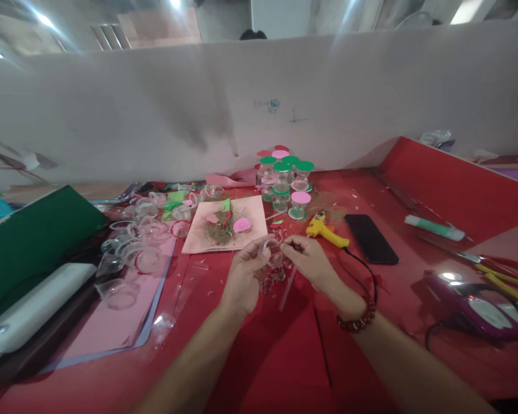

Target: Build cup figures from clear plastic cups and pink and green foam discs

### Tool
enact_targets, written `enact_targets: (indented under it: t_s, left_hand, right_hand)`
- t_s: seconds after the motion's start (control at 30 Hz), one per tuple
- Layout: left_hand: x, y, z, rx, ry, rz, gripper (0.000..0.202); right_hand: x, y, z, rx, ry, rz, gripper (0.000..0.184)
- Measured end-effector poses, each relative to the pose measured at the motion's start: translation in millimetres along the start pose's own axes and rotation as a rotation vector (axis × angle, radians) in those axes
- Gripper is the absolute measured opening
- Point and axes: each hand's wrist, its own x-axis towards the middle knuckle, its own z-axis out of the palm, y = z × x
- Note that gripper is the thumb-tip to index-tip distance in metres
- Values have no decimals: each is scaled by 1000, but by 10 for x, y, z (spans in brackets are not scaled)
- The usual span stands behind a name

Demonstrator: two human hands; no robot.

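Observation:
My left hand (246,270) is closed round a small clear plastic cup (275,259) above the red table. My right hand (308,257) has its fingertips pinched at the cup's right rim; anything small between them is hidden. A beaded bracelet (357,316) circles the right wrist. Beneath the cup lie small shiny scraps, and a pale translucent stick (288,287) rests beside it. Just beyond my right hand lies a yellow glue gun (328,231). Behind my left hand, a pale pink sheet (194,236) carries brown crumbs and a pink paper disc (242,225).
Several joined clear cups with green and pink discs (281,185) stand near the grey partition (155,109). Loose clear cups (144,259) crowd the left. To the right are a black phone (371,238), a glue tube (434,227), scissors (496,273) and a purple device (470,305).

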Motion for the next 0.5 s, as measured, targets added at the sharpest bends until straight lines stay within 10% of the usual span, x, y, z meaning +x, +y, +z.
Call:
enact_targets:
  t_s: [0.5]
  left_hand:
    - [1, -18, -17, -6, -14, 7, 27]
  right_hand:
    - [0, -24, -82, -205, -54, -137, 13]
